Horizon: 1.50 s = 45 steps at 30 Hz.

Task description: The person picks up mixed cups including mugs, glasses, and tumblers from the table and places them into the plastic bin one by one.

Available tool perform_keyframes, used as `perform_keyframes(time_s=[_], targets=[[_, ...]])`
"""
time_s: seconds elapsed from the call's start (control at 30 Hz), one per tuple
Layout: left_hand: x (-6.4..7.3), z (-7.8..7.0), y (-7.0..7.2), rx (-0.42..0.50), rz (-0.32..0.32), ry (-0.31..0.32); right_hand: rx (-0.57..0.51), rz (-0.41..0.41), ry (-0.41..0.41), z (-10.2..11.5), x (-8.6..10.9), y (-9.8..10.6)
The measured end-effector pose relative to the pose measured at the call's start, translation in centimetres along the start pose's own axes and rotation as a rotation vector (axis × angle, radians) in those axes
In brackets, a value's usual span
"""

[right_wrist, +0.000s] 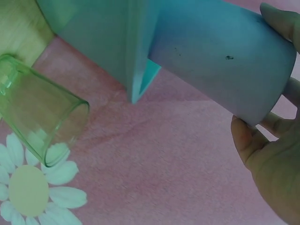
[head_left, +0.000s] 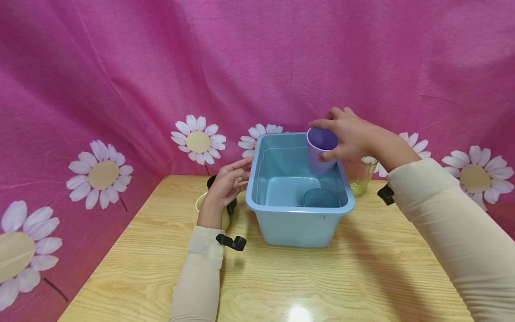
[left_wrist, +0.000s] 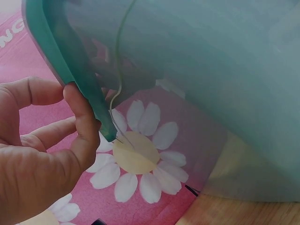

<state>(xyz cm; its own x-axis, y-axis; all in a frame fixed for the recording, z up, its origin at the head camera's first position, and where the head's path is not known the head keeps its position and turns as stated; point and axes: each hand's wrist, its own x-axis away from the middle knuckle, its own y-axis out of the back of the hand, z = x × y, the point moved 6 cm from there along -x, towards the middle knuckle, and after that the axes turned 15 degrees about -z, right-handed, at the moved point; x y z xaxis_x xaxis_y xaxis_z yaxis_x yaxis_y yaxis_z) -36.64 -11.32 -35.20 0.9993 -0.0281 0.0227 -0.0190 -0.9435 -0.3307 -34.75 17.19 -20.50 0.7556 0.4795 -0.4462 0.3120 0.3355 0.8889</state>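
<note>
- The blue basin (head_left: 297,228) stands on the wooden table (head_left: 132,273), with its open top facing up.
- The right hand (head_left: 351,134) pinches the purple cup (head_left: 319,163) near its mouth, the thumb on the near side and the fingers at the far side.
- That cup is over the right rear part of the basin, tilted, with its mouth up and its lower end inside the basin's walls.
- The left hand (head_left: 227,183) touches the left rim of the basin, its fingers bent; I cannot tell whether they pinch that edge or only press against it.
- On the basin's floor, toward its near right corner, lies a dark teal round piece (head_left: 320,198), partly hidden by the front rim.
- Just right of the basin stands a green-tinted clear glass (head_left: 364,176).
- Left of the basin are 2 more things, partly covered by the left hand: a black item (head_left: 211,181) and a pale yellow cup (head_left: 226,221).
- Behind the basin hangs a pink cloth (head_left: 301,67) printed with white flowers.
</note>
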Motion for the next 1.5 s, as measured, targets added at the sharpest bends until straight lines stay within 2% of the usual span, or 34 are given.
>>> perform_keyframes(time_s=[0.67,0.93,1.03,1.5], targets=[[0.1,-0.1,0.2,0.003,-0.002,0.001,-0.046,0.062,0.038,-0.1,0.6,-4.2],[0.2,-0.1,0.2,0.012,-0.009,0.012,-0.085,0.144,-0.036,-0.4,1.1,-5.7],[0.3,-0.1,0.2,0.011,-0.01,0.013,-0.092,0.145,-0.023,-0.3,1.2,-6.0],[0.4,-0.1,0.0,0.009,-0.005,0.009,-0.046,0.193,0.006,-0.7,1.5,-7.4]])
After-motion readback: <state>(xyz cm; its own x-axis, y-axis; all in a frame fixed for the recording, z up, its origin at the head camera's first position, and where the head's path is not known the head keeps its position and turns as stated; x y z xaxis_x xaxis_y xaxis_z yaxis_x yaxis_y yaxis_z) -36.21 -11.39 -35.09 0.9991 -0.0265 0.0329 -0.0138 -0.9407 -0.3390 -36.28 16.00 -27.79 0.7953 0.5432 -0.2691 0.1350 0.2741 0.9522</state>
